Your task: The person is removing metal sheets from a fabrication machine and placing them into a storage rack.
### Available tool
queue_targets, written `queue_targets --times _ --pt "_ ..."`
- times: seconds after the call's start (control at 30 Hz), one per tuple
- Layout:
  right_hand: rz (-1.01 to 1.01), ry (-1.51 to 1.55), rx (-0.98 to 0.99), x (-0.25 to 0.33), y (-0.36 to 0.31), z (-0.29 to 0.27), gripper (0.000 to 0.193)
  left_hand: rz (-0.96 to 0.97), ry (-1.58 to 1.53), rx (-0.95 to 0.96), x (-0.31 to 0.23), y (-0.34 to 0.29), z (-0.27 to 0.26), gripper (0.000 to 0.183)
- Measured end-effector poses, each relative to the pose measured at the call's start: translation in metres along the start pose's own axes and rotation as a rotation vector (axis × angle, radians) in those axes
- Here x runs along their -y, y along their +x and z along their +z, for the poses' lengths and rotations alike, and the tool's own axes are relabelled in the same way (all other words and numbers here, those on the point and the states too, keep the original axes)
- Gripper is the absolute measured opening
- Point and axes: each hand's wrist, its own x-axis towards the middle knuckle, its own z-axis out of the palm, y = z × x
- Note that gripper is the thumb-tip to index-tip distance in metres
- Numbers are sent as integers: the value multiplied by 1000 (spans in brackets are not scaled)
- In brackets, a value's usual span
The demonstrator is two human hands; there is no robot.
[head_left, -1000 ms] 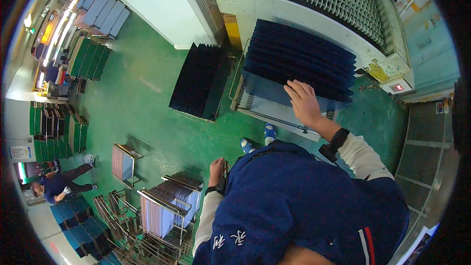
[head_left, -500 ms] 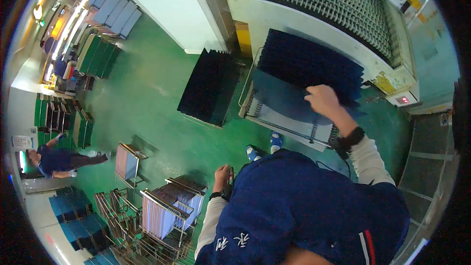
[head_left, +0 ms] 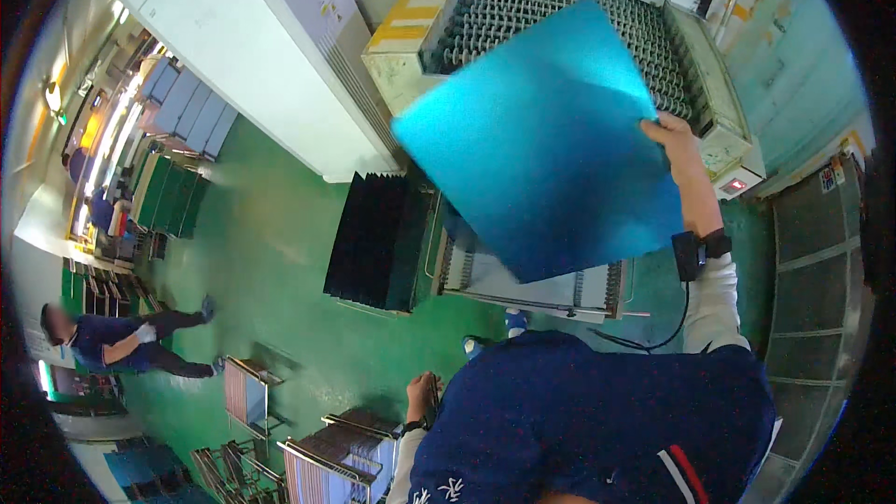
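A thin, glossy blue rectangular panel (head_left: 551, 149) is raised in front of me, tilted, one corner pointing down. My right hand (head_left: 679, 147) pinches it by its right edge, thumb on the near face. Under its lower corner stands a slotted rack (head_left: 583, 294) with coiled, spring-like dividers and a pale base; the panel hides most of what the rack holds. My left hand (head_left: 421, 399) hangs low beside my left hip with its fingers curled. Whether something small and dark lies within those fingers is unclear.
Behind the panel is a roller conveyor machine (head_left: 485, 23). A rack of dark panels (head_left: 373, 243) stands left of the slotted rack. Metal racks (head_left: 327, 457) with panels sit at lower left. Farther left is another person (head_left: 131, 341). A white cabinet (head_left: 233, 47) rises at upper left.
My right hand has lifted the panel from the slotted rack up toward the roller machine. My view has shifted. The other person at the left has changed posture, legs now apart.
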Motion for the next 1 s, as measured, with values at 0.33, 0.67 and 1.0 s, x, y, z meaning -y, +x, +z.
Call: queue_targets --times 0.33,0.67,1.0 --pt "284 795 -36 -97 105 -29 21 -18 70 -138 -12 -13 18 30" --pt "127 898 209 -106 215 16 15 393 671 -26 1 -20 9 29" --pt "61 731 99 -87 244 21 30 47 314 -240 -37 -50 55 29"
